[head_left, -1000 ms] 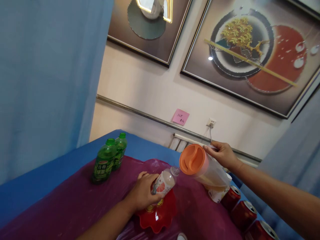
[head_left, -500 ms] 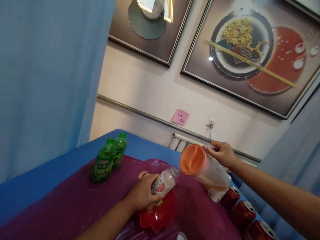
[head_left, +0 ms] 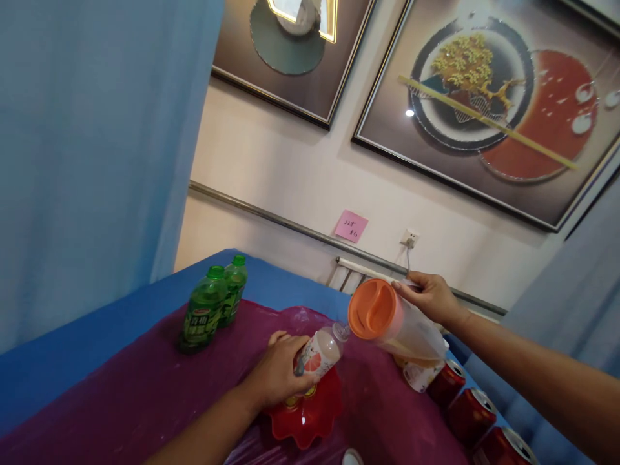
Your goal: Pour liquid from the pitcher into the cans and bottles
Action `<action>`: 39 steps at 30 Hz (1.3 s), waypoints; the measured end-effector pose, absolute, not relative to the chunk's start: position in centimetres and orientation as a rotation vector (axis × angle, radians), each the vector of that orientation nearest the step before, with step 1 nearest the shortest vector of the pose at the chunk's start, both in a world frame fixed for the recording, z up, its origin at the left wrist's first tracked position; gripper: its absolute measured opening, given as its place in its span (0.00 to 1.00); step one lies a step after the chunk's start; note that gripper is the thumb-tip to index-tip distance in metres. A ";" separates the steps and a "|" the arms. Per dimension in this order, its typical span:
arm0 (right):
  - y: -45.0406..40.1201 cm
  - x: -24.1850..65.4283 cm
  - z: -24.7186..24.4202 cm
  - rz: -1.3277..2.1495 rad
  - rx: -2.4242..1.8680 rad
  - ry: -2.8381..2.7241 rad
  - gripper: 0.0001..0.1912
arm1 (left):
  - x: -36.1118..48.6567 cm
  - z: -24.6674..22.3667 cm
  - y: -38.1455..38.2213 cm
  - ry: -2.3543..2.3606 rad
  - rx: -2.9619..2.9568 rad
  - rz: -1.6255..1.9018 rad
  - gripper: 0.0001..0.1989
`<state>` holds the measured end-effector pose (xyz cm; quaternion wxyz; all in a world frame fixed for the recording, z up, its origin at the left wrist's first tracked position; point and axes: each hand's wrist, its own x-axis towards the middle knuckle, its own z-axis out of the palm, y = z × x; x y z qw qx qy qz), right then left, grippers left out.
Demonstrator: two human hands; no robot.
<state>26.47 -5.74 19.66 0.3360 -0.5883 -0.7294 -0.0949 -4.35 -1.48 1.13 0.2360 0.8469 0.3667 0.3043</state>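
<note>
My left hand [head_left: 281,371] is wrapped round a clear bottle [head_left: 320,352] with a grapefruit-slice label, tilted to the right over a red scalloped dish [head_left: 310,423]. My right hand [head_left: 431,298] grips the handle of a translucent pitcher [head_left: 414,336] with an orange lid [head_left: 372,309]. The pitcher is tipped left, its lid close to the bottle's open mouth, and pale liquid lies along its lower side. Whether liquid runs between the two I cannot tell. Behind the pitcher stands another labelled bottle [head_left: 419,376], partly hidden.
Two green bottles [head_left: 203,310] stand at the left on a purple plastic sheet [head_left: 145,374] over a blue table [head_left: 97,323]. Several red cans [head_left: 469,413] line the right edge. A white round rim [head_left: 352,457] shows at the bottom. A blue curtain [head_left: 87,161] hangs at the left.
Almost nothing differs. Both hands keep the bottle and the pitcher in nearly the same tilted positions; the view has shifted very slightly.
</note>
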 end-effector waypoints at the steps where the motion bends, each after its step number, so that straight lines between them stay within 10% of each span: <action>1: -5.8 26.5 19.7 -0.245 -1.531 -1.908 0.30 | -4.4 1.1 -1.5 1.000 2.330 0.833 0.23; 39: -6.2 26.3 19.9 -0.276 -1.523 -1.921 0.29 | -4.4 1.1 -1.5 0.996 2.359 0.834 0.22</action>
